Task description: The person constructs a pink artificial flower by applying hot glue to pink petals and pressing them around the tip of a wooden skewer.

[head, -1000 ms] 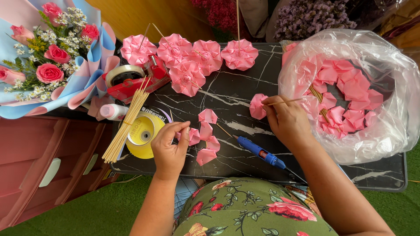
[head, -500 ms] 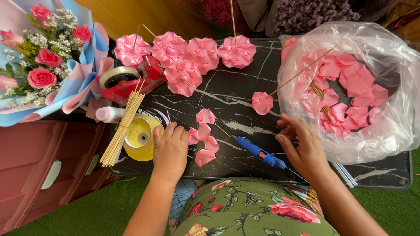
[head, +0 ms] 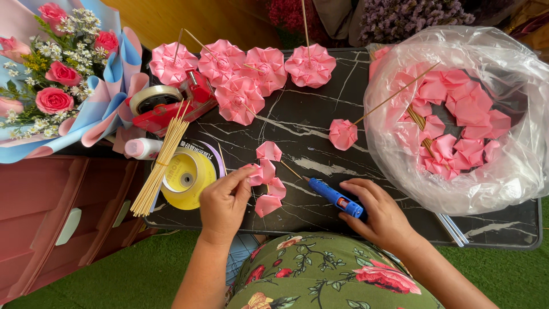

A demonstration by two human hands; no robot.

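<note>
Black marbled tabletop [head: 297,123], left hand [head: 224,201] pinching satin petal [head: 255,174], right hand [head: 380,212] grasping blue glue gun [head: 336,197]

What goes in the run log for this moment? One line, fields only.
left hand: pinching pink ribbon petal | right hand: on blue glue gun | surface: black marble table

bare table [head: 309,129] between ribbon flowers [head: 240,100] and bag [head: 514,166].
</note>
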